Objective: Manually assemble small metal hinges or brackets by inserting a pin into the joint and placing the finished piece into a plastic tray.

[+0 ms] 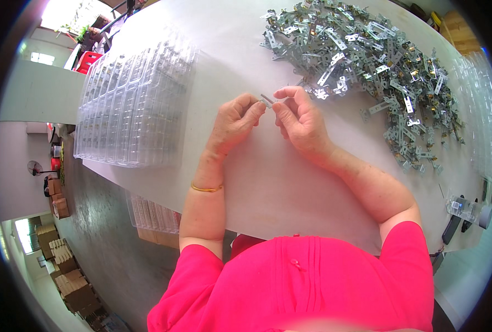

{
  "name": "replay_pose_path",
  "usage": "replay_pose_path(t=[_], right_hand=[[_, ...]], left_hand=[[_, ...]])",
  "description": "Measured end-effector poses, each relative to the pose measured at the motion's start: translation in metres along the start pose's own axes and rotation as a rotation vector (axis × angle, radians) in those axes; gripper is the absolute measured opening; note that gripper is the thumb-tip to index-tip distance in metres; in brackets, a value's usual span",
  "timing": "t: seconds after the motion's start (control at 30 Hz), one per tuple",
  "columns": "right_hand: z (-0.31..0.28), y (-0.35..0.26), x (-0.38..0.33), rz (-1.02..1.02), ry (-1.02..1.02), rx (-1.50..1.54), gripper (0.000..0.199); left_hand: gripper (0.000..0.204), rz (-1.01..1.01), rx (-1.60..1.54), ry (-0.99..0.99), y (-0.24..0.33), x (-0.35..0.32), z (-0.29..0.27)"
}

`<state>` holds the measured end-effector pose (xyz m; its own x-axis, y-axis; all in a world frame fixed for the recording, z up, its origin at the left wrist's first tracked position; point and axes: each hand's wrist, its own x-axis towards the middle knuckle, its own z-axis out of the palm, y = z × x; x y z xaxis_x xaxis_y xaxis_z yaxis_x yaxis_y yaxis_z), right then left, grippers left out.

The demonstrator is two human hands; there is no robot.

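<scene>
Over the middle of the table [251, 193], my two hands meet around a small metal bracket [266, 100]. My left hand [234, 123] pinches one end of it between thumb and forefinger. Closed on its other end are the thumb and fingers of my right hand [301, 120]. The bracket looks thin and silvery; its finer details are too small to make out. Beyond my right hand spreads a large heap of similar metal brackets [362, 55], some with brass-coloured parts.
On the left of the table stands a tall stack of clear plastic trays [130, 110] with parts inside. More clear trays [481, 110] line the right edge. A small clear device with a grey knob [467, 212] sits at the near right. Cardboard boxes [74, 282] are piled at far left.
</scene>
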<state>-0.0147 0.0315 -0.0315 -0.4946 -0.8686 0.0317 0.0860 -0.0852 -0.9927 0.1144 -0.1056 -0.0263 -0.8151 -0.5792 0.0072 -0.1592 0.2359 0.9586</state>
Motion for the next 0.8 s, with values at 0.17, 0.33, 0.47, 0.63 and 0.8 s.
replay_pose_path(t=[0.17,0.33,0.47,0.63,0.8], right_hand=[[-0.001,0.002,0.001,-0.018,-0.012,-0.024,0.015],[0.000,0.015,0.006,-0.274,0.083,-0.280,0.006],[-0.001,0.011,0.006,-0.357,0.155,-0.244,0.005],[-0.006,0.007,0.007,-0.268,0.190,-0.087,0.007],[-0.002,0.007,0.005,-0.106,0.052,-0.035,0.011]], left_hand=[[0.017,0.024,0.096,-0.016,-0.001,0.001,0.002],[0.016,0.052,0.170,-0.007,-0.004,0.000,0.000],[0.019,0.060,0.135,-0.067,-0.002,-0.001,0.003],[0.024,-0.129,-0.262,-0.093,0.007,-0.001,-0.005],[0.027,-0.161,-0.532,0.000,0.007,0.001,-0.013]])
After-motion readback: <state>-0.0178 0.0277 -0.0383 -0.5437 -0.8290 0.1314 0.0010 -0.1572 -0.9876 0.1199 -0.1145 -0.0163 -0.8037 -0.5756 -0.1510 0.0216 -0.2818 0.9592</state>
